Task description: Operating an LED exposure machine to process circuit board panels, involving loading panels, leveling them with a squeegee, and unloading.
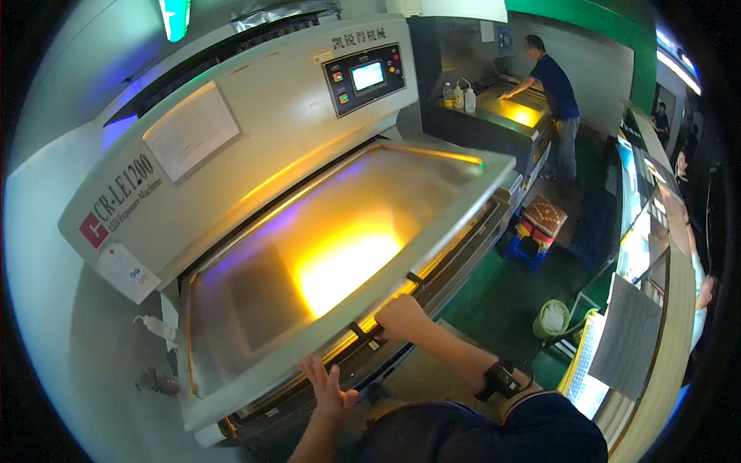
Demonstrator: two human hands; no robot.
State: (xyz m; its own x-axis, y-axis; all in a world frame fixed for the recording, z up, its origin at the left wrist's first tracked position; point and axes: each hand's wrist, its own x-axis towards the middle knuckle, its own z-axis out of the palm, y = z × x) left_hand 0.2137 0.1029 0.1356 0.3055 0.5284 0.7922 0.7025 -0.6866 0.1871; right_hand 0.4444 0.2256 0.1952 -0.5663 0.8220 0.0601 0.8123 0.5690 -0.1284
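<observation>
A large hinged frame (463, 212) with a pale rim slants up in front of me, at the front of a big exposure machine (262, 147). Its shiny metallic panel (239, 301) reflects a bright yellow glow. My right hand (404, 317) is closed round the handle on the frame's front edge; one black handle bracket (357, 330) shows beside it. Left of that, my left hand (329, 386) has its fingers spread, fingertips at the underside of the front rim. Whether they press on it I cannot tell. Yellow light shows beneath the frame.
A control panel (367, 77) with a lit screen is on the machine. Farther back, a person (557, 92) leans over another lit table (494, 112). On the right are a stool (544, 216), a green bin (552, 318) and a rack (644, 347) with flat sheets. A squeeze bottle (158, 328) hangs at left.
</observation>
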